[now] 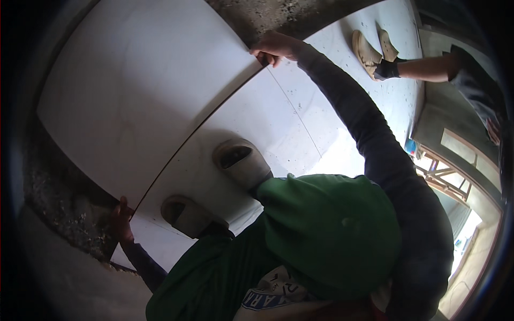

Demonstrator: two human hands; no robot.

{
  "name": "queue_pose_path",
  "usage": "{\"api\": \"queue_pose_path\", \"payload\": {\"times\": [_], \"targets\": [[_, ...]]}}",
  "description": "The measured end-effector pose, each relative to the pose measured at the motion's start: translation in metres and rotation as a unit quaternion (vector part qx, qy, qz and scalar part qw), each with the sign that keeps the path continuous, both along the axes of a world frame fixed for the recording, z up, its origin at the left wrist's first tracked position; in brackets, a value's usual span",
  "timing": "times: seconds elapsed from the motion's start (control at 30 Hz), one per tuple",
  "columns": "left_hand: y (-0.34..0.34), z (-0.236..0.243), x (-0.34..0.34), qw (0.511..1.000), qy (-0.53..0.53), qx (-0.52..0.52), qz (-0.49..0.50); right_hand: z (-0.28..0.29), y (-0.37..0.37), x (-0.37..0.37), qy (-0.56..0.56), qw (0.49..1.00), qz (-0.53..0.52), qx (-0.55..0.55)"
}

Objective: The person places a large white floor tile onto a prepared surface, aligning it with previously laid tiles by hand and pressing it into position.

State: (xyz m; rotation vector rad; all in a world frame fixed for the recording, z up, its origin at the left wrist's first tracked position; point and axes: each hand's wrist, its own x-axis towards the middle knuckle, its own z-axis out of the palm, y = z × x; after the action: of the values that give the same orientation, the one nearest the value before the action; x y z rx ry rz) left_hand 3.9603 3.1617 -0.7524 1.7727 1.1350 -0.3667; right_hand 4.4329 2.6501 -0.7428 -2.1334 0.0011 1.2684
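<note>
A large white floor tile (144,69) spans the upper left, its near edge running along the laid tiles (278,117) where I squat. At the far right end of that edge, my right hand (274,48) is closed on the tile's corner, fingers curled down at the seam. My left hand (123,222) holds the opposite corner at the lower left, its thumb or a finger pointing up beside the edge. A dark gap and a soft shadow run along the joint between the tile and the laid ones. The tile's underside is hidden.
Rough dark mortar (69,214) shows along the wall side, and more bare ground (273,16) lies beyond the tile. My slippers (241,160) rest on the laid tiles. Another person's leg (428,69) and beige clogs (367,53) are at the upper right. A bright window opening (463,241) is at right.
</note>
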Motion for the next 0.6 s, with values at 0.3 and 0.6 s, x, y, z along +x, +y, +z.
{"api": "queue_pose_path", "payload": {"times": [0.3, 0.6], "targets": [[-0.013, -0.004, 0.003, 0.980, 0.084, 0.162, -0.083, -0.008, -0.004, 0.001, 0.001, 1.000, 0.002, 0.003], [-0.009, -0.008, 0.003, 0.988, 0.121, 0.085, -0.034, -0.012, -0.002, 0.007, -0.008, 0.998, 0.056, -0.010]]}}
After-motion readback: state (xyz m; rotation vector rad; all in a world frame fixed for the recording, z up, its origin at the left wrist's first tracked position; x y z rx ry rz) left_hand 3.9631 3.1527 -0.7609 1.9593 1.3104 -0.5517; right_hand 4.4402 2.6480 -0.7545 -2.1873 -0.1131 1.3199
